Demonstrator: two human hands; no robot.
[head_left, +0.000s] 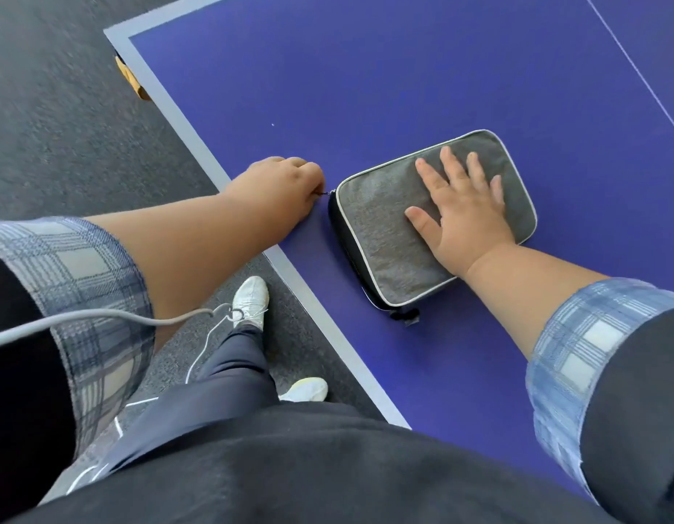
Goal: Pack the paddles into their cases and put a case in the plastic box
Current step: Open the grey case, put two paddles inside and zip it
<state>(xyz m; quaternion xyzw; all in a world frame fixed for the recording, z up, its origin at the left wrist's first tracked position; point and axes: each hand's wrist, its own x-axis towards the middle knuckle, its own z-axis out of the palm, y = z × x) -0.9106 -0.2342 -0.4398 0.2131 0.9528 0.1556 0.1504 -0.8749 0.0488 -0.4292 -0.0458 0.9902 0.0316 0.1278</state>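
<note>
The person is wearing a black top [290,470] whose sleeves are ending in wide, folded-back plaid cuffs: the left cuff [82,293] is showing grey, cream and dusty-blue checks, and the right cuff [577,357] is showing brighter blue and white checks. Dark navy trousers [237,372] are covering the legs. A white lace-up shoe [251,298] is covering one foot; the other shoe [308,389] is showing white with a yellowish tinge. A grey cable [100,318] is trailing across the left sleeve, and a thinner white cord [200,351] is hanging beside the trousers
</note>
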